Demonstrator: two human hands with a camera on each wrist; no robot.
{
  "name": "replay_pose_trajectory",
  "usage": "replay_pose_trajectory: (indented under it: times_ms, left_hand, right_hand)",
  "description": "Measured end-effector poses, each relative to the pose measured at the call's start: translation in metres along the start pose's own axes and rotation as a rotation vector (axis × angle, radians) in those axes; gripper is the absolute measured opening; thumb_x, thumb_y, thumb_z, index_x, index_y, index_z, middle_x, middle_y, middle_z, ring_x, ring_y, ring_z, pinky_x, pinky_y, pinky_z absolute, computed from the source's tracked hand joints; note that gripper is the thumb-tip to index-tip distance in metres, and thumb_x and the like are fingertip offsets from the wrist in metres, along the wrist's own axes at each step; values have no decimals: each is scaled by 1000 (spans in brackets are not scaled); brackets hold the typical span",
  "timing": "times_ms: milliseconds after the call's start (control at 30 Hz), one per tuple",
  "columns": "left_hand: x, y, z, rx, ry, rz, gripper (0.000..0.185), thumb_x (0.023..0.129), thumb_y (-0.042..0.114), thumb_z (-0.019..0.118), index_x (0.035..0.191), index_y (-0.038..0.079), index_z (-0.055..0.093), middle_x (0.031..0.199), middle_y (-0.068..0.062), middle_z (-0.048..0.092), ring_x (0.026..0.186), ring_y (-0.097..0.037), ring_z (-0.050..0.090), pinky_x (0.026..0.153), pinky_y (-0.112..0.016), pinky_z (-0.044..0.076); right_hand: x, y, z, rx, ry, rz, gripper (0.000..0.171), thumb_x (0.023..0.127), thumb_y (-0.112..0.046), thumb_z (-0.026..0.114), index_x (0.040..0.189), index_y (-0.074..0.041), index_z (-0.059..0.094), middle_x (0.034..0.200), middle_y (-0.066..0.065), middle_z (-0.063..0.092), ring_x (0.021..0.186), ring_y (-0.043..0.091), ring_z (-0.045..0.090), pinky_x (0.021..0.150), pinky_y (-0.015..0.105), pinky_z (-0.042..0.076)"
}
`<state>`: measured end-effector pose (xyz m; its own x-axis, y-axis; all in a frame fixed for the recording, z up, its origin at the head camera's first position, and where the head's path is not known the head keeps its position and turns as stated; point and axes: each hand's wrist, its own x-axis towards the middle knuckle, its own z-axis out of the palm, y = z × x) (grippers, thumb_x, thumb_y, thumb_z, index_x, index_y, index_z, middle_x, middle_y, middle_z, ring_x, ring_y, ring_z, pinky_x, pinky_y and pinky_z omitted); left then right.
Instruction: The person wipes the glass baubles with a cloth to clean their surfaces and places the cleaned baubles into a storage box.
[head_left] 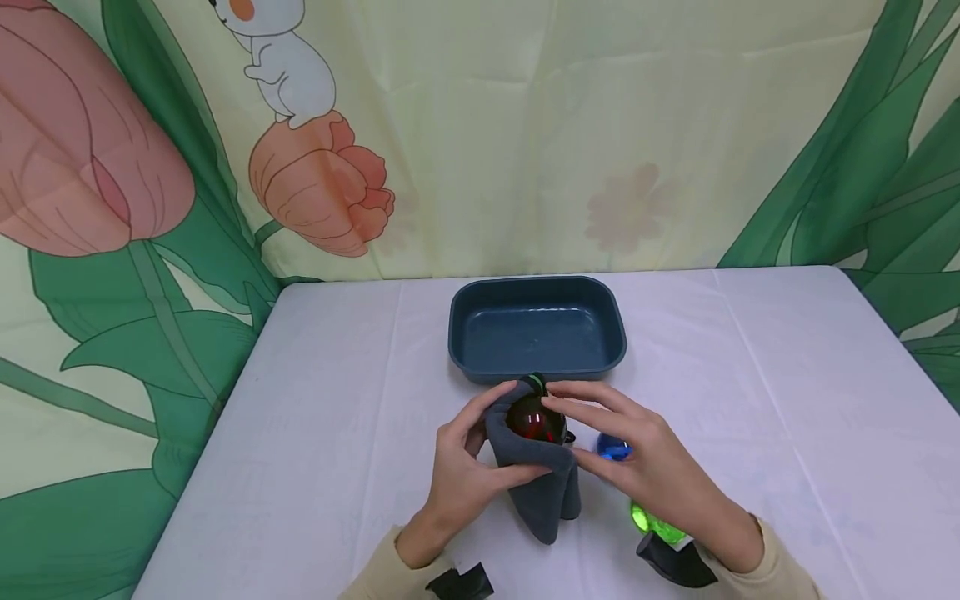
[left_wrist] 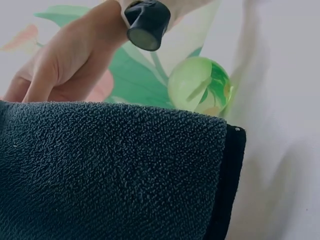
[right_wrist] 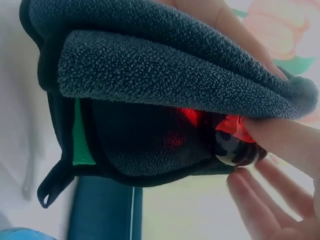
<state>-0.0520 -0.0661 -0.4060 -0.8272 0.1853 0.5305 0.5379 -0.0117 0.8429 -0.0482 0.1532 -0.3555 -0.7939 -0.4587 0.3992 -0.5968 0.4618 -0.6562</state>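
A red, glossy ball (head_left: 534,419) is partly wrapped in a dark grey cloth (head_left: 531,454) in front of the bin. My left hand (head_left: 474,469) grips the cloth from the left, its thumb across the near fold and its fingers at the far edge. From the right, my right hand (head_left: 637,437) pinches the ball, fingers over its upper side and thumb low by the cloth edge. Close up in the right wrist view, the ball (right_wrist: 235,142) shows red and dark patches beneath the plush cloth (right_wrist: 150,75). The cloth (left_wrist: 115,165) hides my left hand in the left wrist view.
Behind the hands stands a dark blue rectangular bin (head_left: 536,367). A blue ball (head_left: 613,448) and a green ball (head_left: 658,525) lie on the white-covered table (head_left: 315,467), beside and under my right hand. A printed curtain (head_left: 570,150) hangs behind the table.
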Motion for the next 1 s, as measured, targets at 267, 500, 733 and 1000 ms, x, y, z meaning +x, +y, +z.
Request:
replay_pose_trajectory:
  times_ms: [267, 500, 733, 1000]
  left_hand:
    - [0, -2, 2, -31, 2, 3, 80, 67, -6, 88, 139, 0, 52, 128, -21, 63, 112, -21, 67, 93, -35, 57]
    - [0, -1, 1, -34, 3, -6, 81, 66, -7, 88, 139, 0, 52, 129, -21, 63, 113, -20, 67, 93, -35, 56]
    - [1, 0, 1, -37, -3, -10, 81, 66, -7, 88, 139, 1, 52, 128, -21, 64, 111, -20, 67, 92, -35, 57]
    - [1, 1, 0, -22, -11, -21, 82, 66, -7, 88, 139, 1, 52, 129, -20, 63, 112, -20, 67, 94, -33, 56]
  right_hand:
    - [0, 8, 0, 25, -25, -151, 43, 97, -38, 57, 132, -15, 65, 139, 4, 57, 128, 17, 55, 95, 12, 49]
    - [0, 7, 1, 5, -22, -156, 49, 98, -46, 49, 132, -15, 65, 139, 5, 57, 126, 18, 56, 96, 11, 48]
    - [-1, 7, 1, -12, -15, -133, 46, 96, -40, 55, 134, -16, 64, 139, 3, 57, 125, 17, 57, 92, 11, 51]
    - [0, 5, 5, 158, 30, -27, 65, 74, 11, 79, 133, -11, 63, 131, 6, 62, 116, 14, 64, 89, 21, 56]
